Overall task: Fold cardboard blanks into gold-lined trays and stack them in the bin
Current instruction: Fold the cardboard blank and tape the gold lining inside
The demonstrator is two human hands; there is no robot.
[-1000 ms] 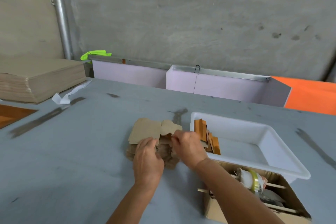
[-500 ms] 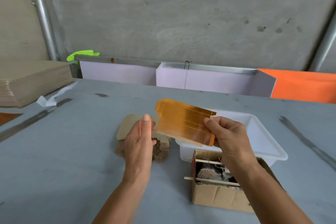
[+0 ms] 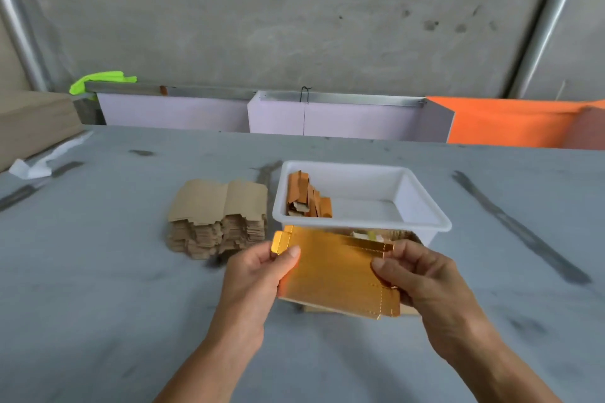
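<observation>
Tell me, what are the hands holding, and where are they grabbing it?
A flat gold-lined cardboard blank: the left hand pinches its left end, the right hand grips its right end.

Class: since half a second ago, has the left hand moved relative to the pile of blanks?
Yes. The left hand has left the pile of blanks, moving rightward to grip the gold blank.

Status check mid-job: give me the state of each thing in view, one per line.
Gold-lined cardboard blank: held up, gold side up, flaps starting to fold.
Left hand: pinches the blank's left edge.
Right hand: grips its right edge.
Stack of brown cardboard blanks: flat on table.
White plastic bin: few folded trays at its left end.
</observation>
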